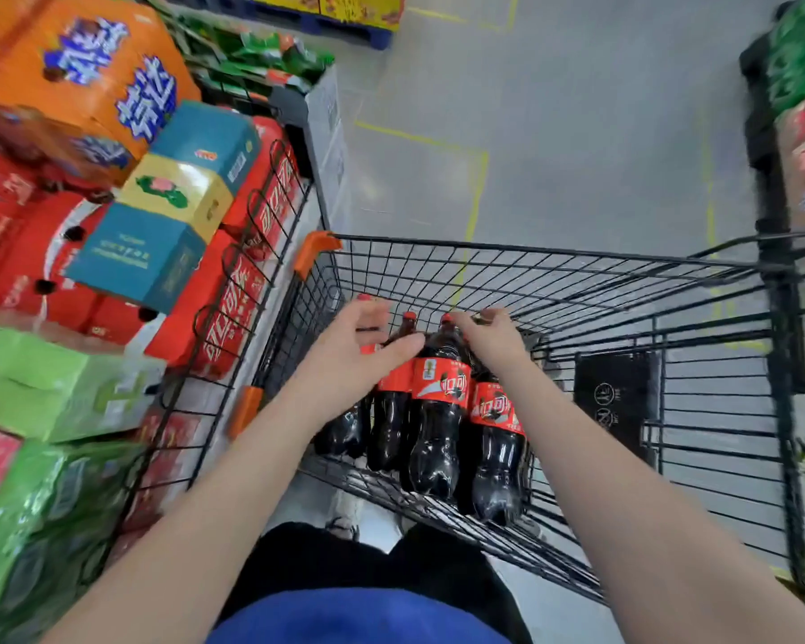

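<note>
Cola bottles grouped upright in near-left corner of cart, bases on wire floor, long axes vertical, caps pointed up toward hands. Left hand held spread above left-side caps, fingers relaxed, thumb laid across bottle shoulder; nothing clasped. Right hand set at right-side necks, fingers curled downward; whether neck is clamped cannot be determined, as contact is hidden by back of hand. Bottles located directly beneath both hands; right hand judged nearer to necks. Any lift to be taken straight up along bottle axis.
</note>
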Demonstrator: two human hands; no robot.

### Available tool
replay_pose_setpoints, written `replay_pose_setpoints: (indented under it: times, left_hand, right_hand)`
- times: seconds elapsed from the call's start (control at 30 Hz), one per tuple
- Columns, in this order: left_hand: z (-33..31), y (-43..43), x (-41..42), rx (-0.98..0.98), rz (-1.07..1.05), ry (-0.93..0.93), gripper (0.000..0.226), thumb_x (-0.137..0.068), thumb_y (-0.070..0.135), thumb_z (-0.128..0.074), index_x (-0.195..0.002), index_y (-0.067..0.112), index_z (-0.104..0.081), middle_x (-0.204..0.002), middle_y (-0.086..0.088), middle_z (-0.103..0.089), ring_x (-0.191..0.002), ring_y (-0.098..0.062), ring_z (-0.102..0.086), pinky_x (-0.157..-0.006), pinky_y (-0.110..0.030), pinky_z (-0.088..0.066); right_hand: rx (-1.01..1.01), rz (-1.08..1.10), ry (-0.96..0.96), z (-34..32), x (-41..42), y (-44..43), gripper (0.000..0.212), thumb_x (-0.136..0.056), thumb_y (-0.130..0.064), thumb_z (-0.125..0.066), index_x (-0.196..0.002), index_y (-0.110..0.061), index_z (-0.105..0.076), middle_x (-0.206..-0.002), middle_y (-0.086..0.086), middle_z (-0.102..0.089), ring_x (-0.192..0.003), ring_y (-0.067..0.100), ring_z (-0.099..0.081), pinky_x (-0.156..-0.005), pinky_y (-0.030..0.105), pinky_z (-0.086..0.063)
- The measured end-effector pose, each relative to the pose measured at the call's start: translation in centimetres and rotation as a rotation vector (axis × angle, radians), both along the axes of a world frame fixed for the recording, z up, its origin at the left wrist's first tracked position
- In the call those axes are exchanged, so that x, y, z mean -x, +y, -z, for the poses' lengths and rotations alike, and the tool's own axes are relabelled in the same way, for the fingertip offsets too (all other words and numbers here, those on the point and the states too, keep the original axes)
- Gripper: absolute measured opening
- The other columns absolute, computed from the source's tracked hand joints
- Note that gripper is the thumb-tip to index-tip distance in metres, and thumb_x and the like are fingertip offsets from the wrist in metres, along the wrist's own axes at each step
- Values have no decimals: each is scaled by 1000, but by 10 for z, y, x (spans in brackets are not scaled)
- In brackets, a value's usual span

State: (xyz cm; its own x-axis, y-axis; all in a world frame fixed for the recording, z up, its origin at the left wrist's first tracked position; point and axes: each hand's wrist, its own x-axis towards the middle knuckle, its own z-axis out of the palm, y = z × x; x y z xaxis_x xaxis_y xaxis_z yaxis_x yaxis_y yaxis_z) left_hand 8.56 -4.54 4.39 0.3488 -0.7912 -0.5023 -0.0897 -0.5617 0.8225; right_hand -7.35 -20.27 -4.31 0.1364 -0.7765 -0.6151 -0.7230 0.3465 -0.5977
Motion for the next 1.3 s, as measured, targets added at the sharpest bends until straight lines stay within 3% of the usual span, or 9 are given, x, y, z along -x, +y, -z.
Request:
replay_pose_setpoints:
  times: [0.17,0.3,0.37,0.5,0.67,0.83,1.1,1.2,1.3]
  left_hand:
    - [22,-3,9,-73,-53,-14,68,-86,53,-80,-143,32,-50,-136,23,-56,-123,7,-57,-97,-19,-46]
    - [46,-4,15,-129,-69,7,70,-87,48,-81,-146,28,-49,-141,19,-57,-120,12,-56,-87,-9,-42]
    - [57,-5,17,-157,-73,18,69,-86,46,-81,-145,27,-50,-139,20,-56,-118,14,-55,-87,-8,-42]
    - [78,-6,24,-224,-41,41,60,-85,48,-81,-134,37,-48,-132,26,-54,-118,12,-55,-88,-9,-42]
    - [104,-2,39,-271,-22,74,75,-84,50,-82,-147,32,-46,-141,22,-53,-124,5,-54,-92,-12,-45]
    - [120,7,49,-368,20,83,65,-85,53,-80,-138,40,-44,-128,28,-49,-115,10,-50,-90,-14,-42]
    - [141,5,46,-389,24,73,85,-84,55,-81,-153,28,-40,-150,13,-49,-129,-1,-49,-101,-25,-41]
    - [158,4,48,-426,54,120,95,-80,56,-85,-156,28,-35,-155,9,-46,-133,-6,-48,-107,-29,-42]
    - [180,4,53,-471,95,210,108,-78,52,-88,-163,24,-25,-162,1,-39,-145,-15,-43,-114,-32,-40]
  right_hand:
    - [-93,-58,86,51,-1,-17,94,-92,-57,-71,-158,-3,-31,-154,19,-50,-141,38,-49,-113,44,-43]
    - [-124,-85,100,78,-11,-31,94,-95,-51,-70,-160,-1,-25,-156,21,-46,-142,38,-45,-102,39,-42]
    - [-146,-107,123,90,-17,-35,92,-96,-50,-69,-159,0,-25,-155,21,-47,-144,38,-44,-106,41,-42]
    - [-172,-126,115,115,-21,-38,85,-94,-49,-74,-150,4,-39,-145,19,-56,-137,36,-53,-100,35,-44]
    - [-246,-109,142,143,-24,-45,83,-91,-61,-68,-144,2,-52,-144,21,-59,-134,40,-55,-106,41,-46]
    - [-288,-76,149,156,-30,-47,71,-92,-57,-69,-138,-4,-59,-120,14,-60,-112,33,-58,-89,36,-44]
    - [-286,-67,160,154,-32,-47,44,-90,-49,-69,-109,-10,-62,-102,7,-65,-90,25,-61,-80,35,-48]
    - [-264,-44,153,150,-28,-44,49,-86,-52,-70,-111,-11,-67,-102,6,-70,-88,23,-64,-77,34,-51]
    - [-203,-31,137,144,-25,-43,47,-85,-49,-69,-112,-11,-68,-96,4,-69,-86,21,-63,-64,30,-42]
